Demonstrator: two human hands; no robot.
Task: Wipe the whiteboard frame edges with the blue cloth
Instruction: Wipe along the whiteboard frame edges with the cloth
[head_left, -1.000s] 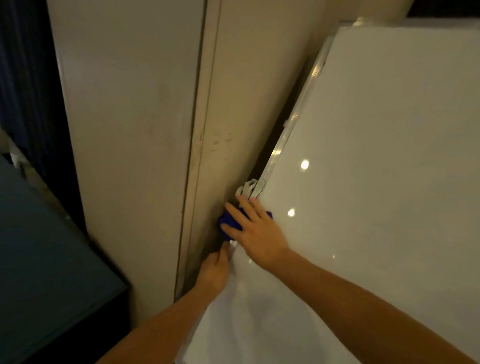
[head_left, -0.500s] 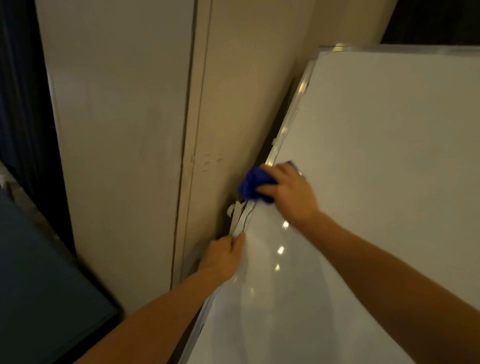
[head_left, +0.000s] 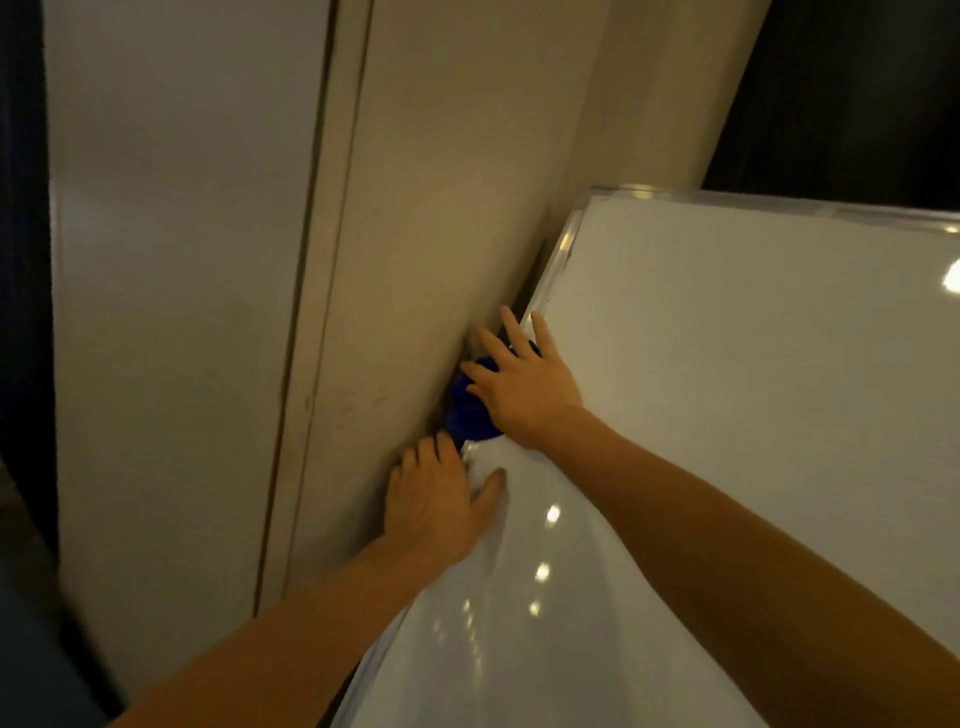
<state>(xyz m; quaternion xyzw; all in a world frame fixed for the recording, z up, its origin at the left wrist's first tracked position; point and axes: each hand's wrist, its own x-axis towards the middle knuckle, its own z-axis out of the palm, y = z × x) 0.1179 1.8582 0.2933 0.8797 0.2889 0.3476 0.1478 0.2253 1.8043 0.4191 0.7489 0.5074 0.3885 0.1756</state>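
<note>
Fingers (head_left: 511, 332) spread, my right hand (head_left: 524, 395) pressed crumpled blue cloth (head_left: 470, 415) on silver frame edge (head_left: 557, 260) running upper-right; left hand (head_left: 436, 499) gripped below.

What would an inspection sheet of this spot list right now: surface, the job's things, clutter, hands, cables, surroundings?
Surface: whiteboard face is glossy white, with reflected light spots.
Job's things: blue cloth is bunched against the left edge of the whiteboard frame, next to the wall.
Clutter: nothing seen.
Hands: right hand presses the cloth with straight, spread fingers; left hand grips the frame edge, nearer the camera.
Cables: nothing seen.
Surroundings: beige wall runs close along the board's left side; dark area at upper right.
</note>
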